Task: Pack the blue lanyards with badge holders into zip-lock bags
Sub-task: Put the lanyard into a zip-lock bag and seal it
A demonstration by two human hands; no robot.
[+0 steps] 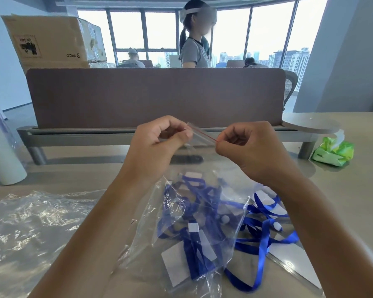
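A clear zip-lock bag (pixel 202 164) with a red seal line hangs between my hands above the table. My left hand (pixel 157 145) pinches the bag's top edge at its left end. My right hand (pixel 248 147) pinches the same edge at the right end of the red line. Inside the bag lie several blue lanyards with badge holders (pixel 194 239), bunched at its bottom on the table. More loose blue lanyards (pixel 265 233) with clear badge holders lie to the right of the bag.
A crumpled clear plastic sheet (pixel 32 220) lies at the left. A white cylinder (pixel 2 155) stands at far left, a green tissue pack (pixel 332 151) at right. A brown desk divider (pixel 155 95) rises behind; a person stands beyond it.
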